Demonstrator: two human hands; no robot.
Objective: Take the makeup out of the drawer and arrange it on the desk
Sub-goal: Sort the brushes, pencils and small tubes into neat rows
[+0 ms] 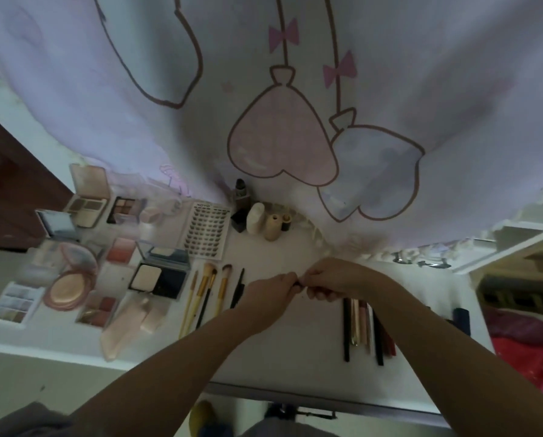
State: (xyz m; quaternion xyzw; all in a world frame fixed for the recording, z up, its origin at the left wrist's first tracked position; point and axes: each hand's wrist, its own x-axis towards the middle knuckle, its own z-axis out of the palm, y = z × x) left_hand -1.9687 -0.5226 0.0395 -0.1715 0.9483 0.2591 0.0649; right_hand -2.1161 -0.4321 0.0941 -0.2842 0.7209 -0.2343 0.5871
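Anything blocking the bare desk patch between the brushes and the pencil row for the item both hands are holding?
Nothing visible. Left hand and right hand pinch a small dark item right above that bare desk strip; brushes lie to its left, pencil row to its right.

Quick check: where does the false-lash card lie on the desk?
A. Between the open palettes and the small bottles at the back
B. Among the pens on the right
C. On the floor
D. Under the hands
A: the lash card lies flat with palettes on its left and bottles on its right.
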